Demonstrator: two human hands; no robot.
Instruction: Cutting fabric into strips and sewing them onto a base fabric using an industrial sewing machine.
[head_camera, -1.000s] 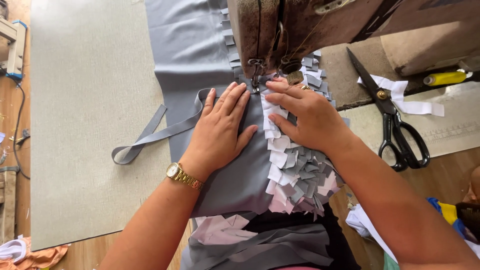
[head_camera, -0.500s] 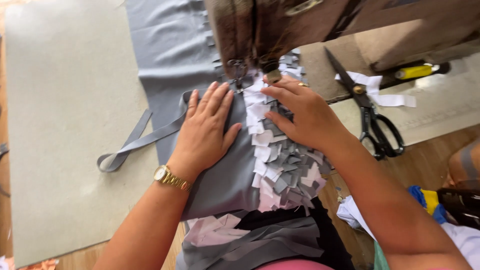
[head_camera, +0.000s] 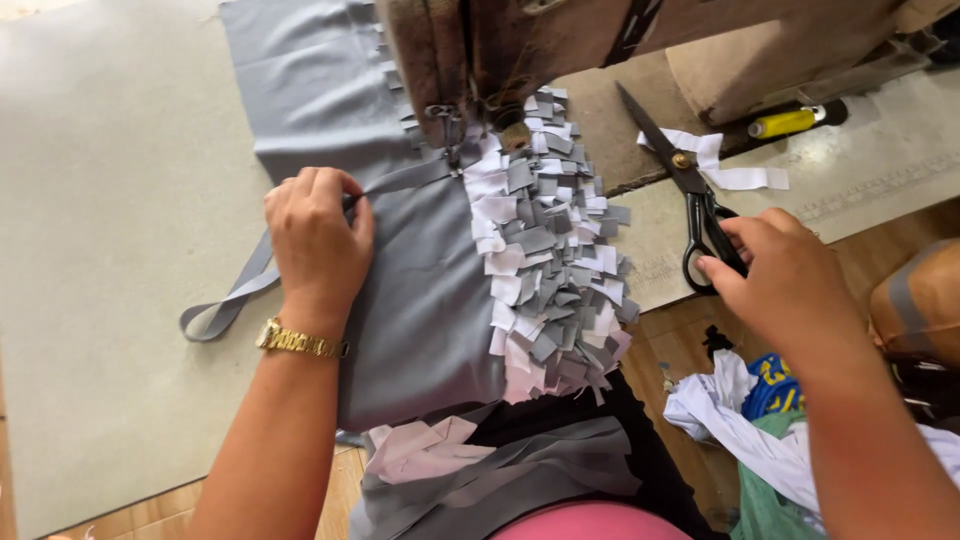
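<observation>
A grey fabric panel (head_camera: 420, 300) lies under the sewing machine head (head_camera: 480, 50). Several small grey and white fabric pieces (head_camera: 550, 250) are stitched in rows along its right side. My left hand (head_camera: 315, 240), with a gold watch (head_camera: 300, 340) on the wrist, rests on the panel and pinches a long grey strip (head_camera: 230, 300) that runs up to the presser foot (head_camera: 450, 130). Off to the right, my right hand (head_camera: 780, 280) has its fingers closed on the handles of black scissors (head_camera: 690, 190), which lie on the table.
A pale mat (head_camera: 120, 200) covers the table to the left. A white cloth strip (head_camera: 735, 175) and a yellow-handled tool (head_camera: 790, 122) lie behind the scissors. Loose white and coloured cloth (head_camera: 730, 410) hangs at the lower right.
My right hand has left the fabric pieces and moved right to the scissors. My left hand went from lying flat on the panel to pinching the grey strip.
</observation>
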